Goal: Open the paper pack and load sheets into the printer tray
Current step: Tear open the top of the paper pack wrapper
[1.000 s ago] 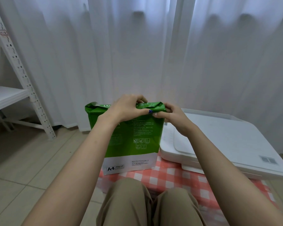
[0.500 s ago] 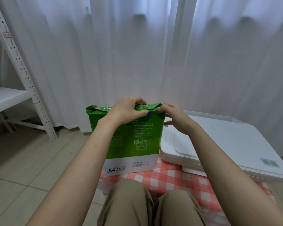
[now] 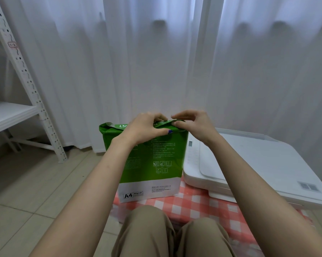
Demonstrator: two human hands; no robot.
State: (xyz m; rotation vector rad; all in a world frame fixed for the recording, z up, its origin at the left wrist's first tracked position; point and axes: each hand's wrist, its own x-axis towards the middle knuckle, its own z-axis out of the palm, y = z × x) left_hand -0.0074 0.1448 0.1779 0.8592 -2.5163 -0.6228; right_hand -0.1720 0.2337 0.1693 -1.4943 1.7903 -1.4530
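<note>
Head view: a person seated on a tiled floor [image 3: 45, 182] works at the sealed top of a green A4 paper pack [image 3: 149, 158]. The pack stands upright on a red-checked cloth [image 3: 193, 203], just beside a closed white printer [image 3: 258, 164] on its right. The left hand [image 3: 143, 127] grips the folded top edge, fingers curled over it and thumb pressed to the front face. The right hand [image 3: 195, 125] pinches the loose flap [image 3: 177, 121] near the right-hand corner between thumb and forefinger, its other fingers raised apart. The step looks best done by steadying the pack with the left hand and peeling the flap slowly along its seam, so the sheets inside do not crease.
</note>
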